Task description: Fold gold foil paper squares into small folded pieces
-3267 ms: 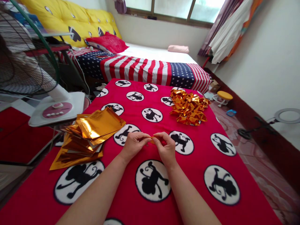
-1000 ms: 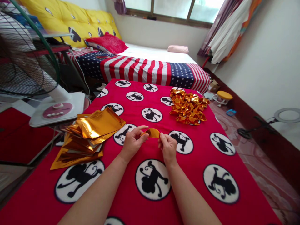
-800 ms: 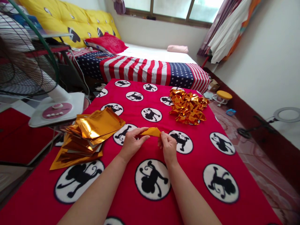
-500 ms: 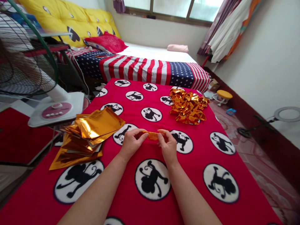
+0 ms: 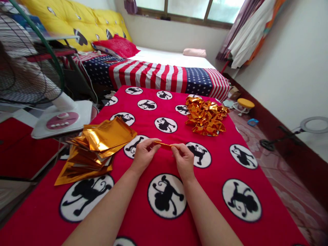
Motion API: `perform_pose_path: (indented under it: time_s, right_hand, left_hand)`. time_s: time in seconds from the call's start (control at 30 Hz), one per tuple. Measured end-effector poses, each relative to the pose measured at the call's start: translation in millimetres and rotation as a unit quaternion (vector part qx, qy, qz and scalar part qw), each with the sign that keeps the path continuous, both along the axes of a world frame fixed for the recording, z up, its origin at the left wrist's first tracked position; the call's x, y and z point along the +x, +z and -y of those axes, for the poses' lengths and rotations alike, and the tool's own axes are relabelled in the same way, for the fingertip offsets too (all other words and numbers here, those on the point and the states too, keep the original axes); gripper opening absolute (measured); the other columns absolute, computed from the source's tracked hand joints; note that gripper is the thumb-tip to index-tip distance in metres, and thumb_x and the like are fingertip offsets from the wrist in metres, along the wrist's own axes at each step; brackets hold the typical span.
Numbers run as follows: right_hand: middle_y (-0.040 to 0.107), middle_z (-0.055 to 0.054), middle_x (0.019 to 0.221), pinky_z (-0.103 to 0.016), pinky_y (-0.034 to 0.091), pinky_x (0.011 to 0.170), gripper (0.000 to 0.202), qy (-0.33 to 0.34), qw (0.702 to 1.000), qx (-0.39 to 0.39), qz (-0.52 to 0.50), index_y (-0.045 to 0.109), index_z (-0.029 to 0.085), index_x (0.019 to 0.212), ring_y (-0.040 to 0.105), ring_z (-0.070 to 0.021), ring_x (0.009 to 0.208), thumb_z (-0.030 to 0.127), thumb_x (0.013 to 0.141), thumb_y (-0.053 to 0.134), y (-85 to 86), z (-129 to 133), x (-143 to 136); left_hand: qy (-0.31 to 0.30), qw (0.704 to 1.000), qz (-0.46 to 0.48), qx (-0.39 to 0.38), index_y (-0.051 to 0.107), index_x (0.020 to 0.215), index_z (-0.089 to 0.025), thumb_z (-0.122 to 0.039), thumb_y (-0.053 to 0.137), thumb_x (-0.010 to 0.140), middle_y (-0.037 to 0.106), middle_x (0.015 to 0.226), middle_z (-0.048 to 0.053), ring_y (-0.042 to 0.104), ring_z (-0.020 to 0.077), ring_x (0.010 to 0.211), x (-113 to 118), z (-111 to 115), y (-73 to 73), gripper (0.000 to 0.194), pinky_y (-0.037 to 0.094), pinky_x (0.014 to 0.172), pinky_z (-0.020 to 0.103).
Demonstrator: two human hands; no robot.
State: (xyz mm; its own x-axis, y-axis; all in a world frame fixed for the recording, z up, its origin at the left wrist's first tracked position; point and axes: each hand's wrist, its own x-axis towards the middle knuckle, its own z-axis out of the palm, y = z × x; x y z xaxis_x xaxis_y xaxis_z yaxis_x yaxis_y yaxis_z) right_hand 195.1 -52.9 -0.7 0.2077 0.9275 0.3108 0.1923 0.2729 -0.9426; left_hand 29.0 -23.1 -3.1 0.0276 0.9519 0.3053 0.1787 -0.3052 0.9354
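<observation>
A narrow folded strip of gold foil paper (image 5: 164, 144) is stretched between my two hands above the red cloth. My left hand (image 5: 145, 154) pinches its left end between thumb and fingers. Its right end is pinched by my right hand (image 5: 183, 158). To the left lies an uneven stack of gold foil paper sheets (image 5: 99, 143). At the far right of the cloth sits a heap of folded gold foil pieces (image 5: 206, 115).
The red cloth (image 5: 205, 198) with black monkey figures covers the table. An electric fan (image 5: 61, 112) stands at the left. Behind are a bed with a striped cover (image 5: 151, 75) and a window. A yellow stool (image 5: 246, 103) stands on the floor at right.
The foil paper between my hands has gone from a wider face towards me to a thin, edge-on strip, tilted slightly down to the right. The stack and heap look the same.
</observation>
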Motion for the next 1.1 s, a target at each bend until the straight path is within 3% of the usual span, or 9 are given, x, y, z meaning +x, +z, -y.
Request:
perform_pose_path:
  time_s: [0.13, 0.23, 0.37, 0.77, 1.1]
  right_hand:
    - [0.063, -0.004, 0.091, -0.027, 0.047, 0.066, 0.012, -0.008, 0.999, 0.028, 0.020, 0.073, 0.022, 0.088, 0.060, -0.0157, 0.081, 0.030, 0.087, 0.064, 0.5, -0.7, 0.4]
    - [0.064, -0.003, 0.086, -0.028, 0.049, 0.065, 0.012, 0.016, 1.000, 0.023, -0.010, 0.072, 0.022, 0.088, 0.061, -0.0150, 0.074, 0.029, 0.088, 0.063, -0.1, -0.2, -0.6]
    - [0.066, -0.003, 0.084, -0.029, 0.050, 0.071, 0.008, 0.009, 0.999, 0.049, 0.018, 0.072, 0.022, 0.088, 0.063, -0.0157, 0.078, 0.023, 0.087, 0.064, 2.1, 1.3, -2.3]
    - [0.066, -0.005, 0.090, -0.028, 0.050, 0.073, 0.009, 0.014, 0.997, 0.057, 0.046, 0.072, 0.021, 0.090, 0.063, -0.0165, 0.086, 0.022, 0.087, 0.063, 5.8, 2.3, -4.2]
    - [0.065, -0.005, 0.092, -0.029, 0.052, 0.075, 0.009, 0.017, 0.995, 0.061, 0.071, 0.070, 0.022, 0.092, 0.063, -0.0169, 0.087, 0.020, 0.086, 0.064, 5.1, 2.6, -3.9]
  left_hand:
    - [-0.021, 0.998, 0.062, -0.023, 0.070, 0.091, -0.018, -0.030, 0.069, 0.080, 0.067, 0.084, 0.003, 0.064, 0.0120, 0.062, 0.9, -1.1, -1.1, 0.017, 0.051, 0.055, 0.022]
    - [-0.036, 0.994, 0.090, -0.055, 0.067, 0.087, -0.016, -0.030, 0.069, 0.080, 0.067, 0.077, 0.002, 0.066, 0.0140, 0.062, 1.8, -0.3, 0.3, 0.015, 0.054, 0.057, 0.023]
    - [-0.060, 0.990, 0.113, -0.054, 0.067, 0.092, -0.016, -0.030, 0.070, 0.079, 0.070, 0.086, 0.004, 0.069, 0.0181, 0.081, 2.5, 1.5, 2.3, 0.019, 0.057, 0.076, 0.029]
    - [-0.050, 0.996, 0.070, -0.016, 0.070, 0.096, -0.016, -0.030, 0.069, 0.081, 0.068, 0.098, 0.007, 0.066, 0.0182, 0.090, 0.0, 0.7, 4.5, 0.021, 0.055, 0.080, 0.029]
    - [-0.072, 0.997, 0.018, 0.025, 0.070, 0.105, -0.018, -0.016, 0.062, 0.082, 0.067, 0.104, 0.007, 0.065, 0.0174, 0.096, 0.4, 0.9, 5.8, 0.024, 0.054, 0.084, 0.029]
